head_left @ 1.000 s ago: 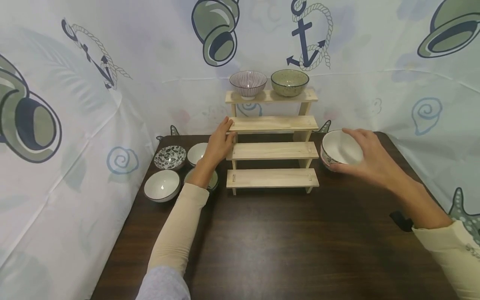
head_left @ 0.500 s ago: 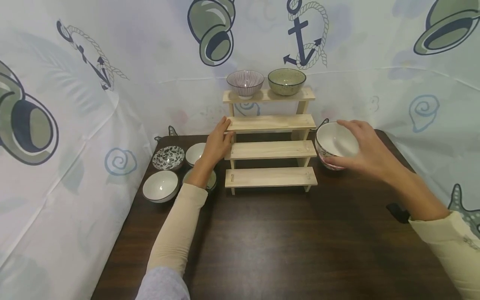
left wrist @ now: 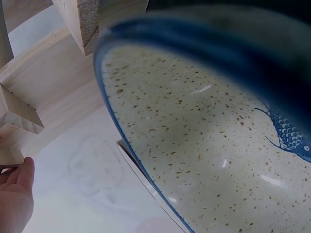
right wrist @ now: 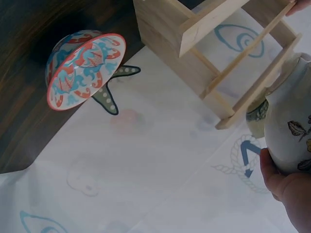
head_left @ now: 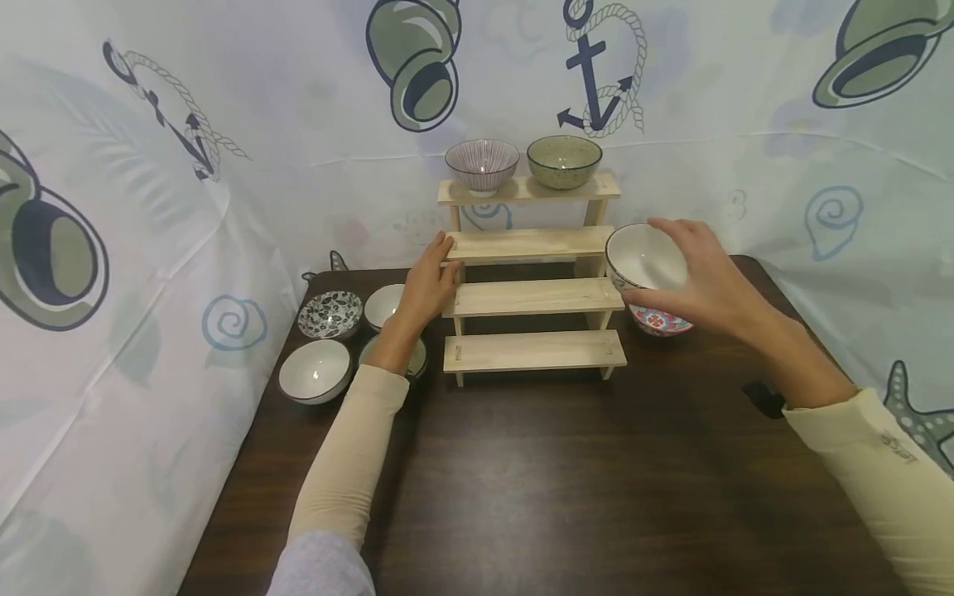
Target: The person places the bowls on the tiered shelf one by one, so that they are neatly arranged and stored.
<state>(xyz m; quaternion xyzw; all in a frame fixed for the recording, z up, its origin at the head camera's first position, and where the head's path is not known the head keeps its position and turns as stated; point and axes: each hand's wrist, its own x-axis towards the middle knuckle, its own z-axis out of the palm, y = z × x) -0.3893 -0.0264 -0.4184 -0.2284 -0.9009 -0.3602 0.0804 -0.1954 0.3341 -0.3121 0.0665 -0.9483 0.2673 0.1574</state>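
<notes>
My right hand (head_left: 704,281) grips a white bowl (head_left: 647,255) by its sides, raised at the right end of the wooden tiered stand (head_left: 532,298). The right wrist view shows leaf patterns on that bowl's outside (right wrist: 289,128), with my thumb and fingers (right wrist: 286,187) partly cut off by the frame. My left hand (head_left: 426,290) holds the left end of the second tier from the top. A striped bowl (head_left: 482,165) and a green bowl (head_left: 564,162) stand on the top tier. A red and blue patterned bowl (head_left: 660,322) sits on the table below the lifted one.
Left of the stand on the dark table (head_left: 522,488) are a black-and-white patterned bowl (head_left: 330,315), a white bowl (head_left: 315,372), another white one (head_left: 383,306) and a bowl partly behind my left arm (head_left: 417,360). Patterned cloth hangs behind.
My right hand has raised the white bowl and moved it left toward the stand, uncovering the red and blue bowl beneath. My left hand has stayed on the stand; the head view has shifted slightly.
</notes>
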